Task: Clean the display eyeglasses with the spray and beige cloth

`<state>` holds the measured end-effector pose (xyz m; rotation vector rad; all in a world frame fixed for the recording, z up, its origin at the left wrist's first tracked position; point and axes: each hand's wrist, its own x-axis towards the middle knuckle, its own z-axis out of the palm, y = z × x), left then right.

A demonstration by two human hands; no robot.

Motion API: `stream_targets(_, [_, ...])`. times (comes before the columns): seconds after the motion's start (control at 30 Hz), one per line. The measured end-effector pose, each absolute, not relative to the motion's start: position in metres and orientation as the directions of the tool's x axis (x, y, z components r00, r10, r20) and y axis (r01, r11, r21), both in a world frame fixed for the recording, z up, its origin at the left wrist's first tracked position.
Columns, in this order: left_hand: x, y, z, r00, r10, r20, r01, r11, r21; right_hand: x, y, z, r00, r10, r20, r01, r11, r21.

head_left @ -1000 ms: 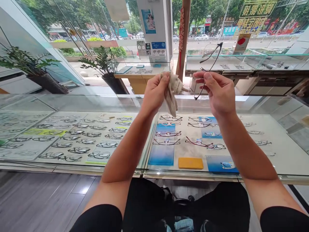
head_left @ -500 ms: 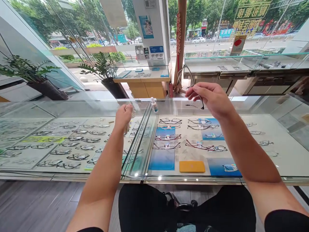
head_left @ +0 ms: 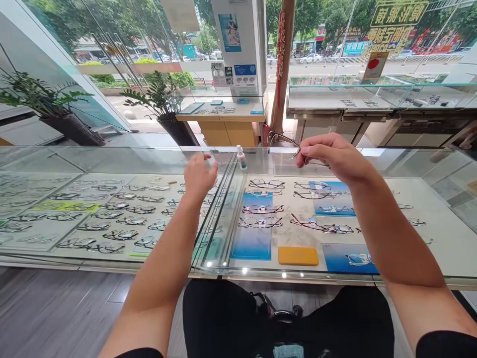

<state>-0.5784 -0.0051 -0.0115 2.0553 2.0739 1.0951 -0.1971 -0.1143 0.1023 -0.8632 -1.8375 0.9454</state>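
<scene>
Your right hand (head_left: 330,155) holds eyeglasses (head_left: 283,144) aloft, not set down; your left hand (head_left: 199,175) nears the spray bottle (head_left: 242,159), grip unclear.

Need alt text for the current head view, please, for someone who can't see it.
A right hand holds eyeglasses above a glass display counter; the left hand is near a small bottle. Rows of spectacles lie under the glass.

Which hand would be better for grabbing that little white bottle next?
Probably the left hand. It's nearer the little white bottle, and the right hand is busy holding glasses. I can't tell whether the left is empty, though.
</scene>
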Motion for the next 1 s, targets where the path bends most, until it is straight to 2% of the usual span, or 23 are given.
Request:
stream_targets(0.07, [-0.559, -0.016, -0.007, -0.045, 0.712, 0.701, 0.826, -0.368, 0.427, -0.199, -0.113, 0.102, -0.423, 0.824, 0.377, 0.214, 0.495, -0.842])
stream_targets(0.13, [-0.537, -0.030, -0.004, 0.075, 0.526, 0.847, 0.743, -0.596, 0.305, -0.201, -0.112, 0.099, -0.455, 0.810, 0.369, 0.249, 0.514, -0.821])
stream_targets(0.23, [-0.507, -0.054, -0.004, 0.222, 0.328, 0.918, 0.625, -0.770, 0.124, -0.209, -0.108, 0.092, -0.497, 0.796, 0.346, 0.290, 0.527, -0.799])
stream_targets(0.3, [-0.494, -0.067, -0.007, 0.251, 0.254, 0.934, 0.575, -0.815, 0.067, -0.215, -0.107, 0.087, -0.515, 0.792, 0.327, 0.300, 0.524, -0.797])
stream_targets(0.53, [-0.482, -0.078, -0.014, 0.201, 0.280, 0.939, 0.576, -0.809, 0.118, -0.232, -0.111, 0.076, -0.501, 0.807, 0.313, 0.339, 0.516, -0.787])
stream_targets(0.8, [-0.478, -0.082, -0.011, 0.169, 0.234, 0.958, 0.539, -0.835, 0.109, -0.238, -0.129, 0.075, -0.419, 0.838, 0.349, 0.421, 0.520, -0.743])
stream_targets(0.9, [-0.478, -0.083, -0.010, 0.151, 0.191, 0.970, 0.504, -0.859, 0.091, -0.239, -0.140, 0.075, -0.353, 0.848, 0.394, 0.468, 0.525, -0.711])
stream_targets(1.0, [-0.479, -0.084, -0.007, 0.116, 0.202, 0.972, 0.514, -0.850, 0.115, -0.238, -0.152, 0.072, -0.267, 0.821, 0.504, 0.468, 0.568, -0.677])
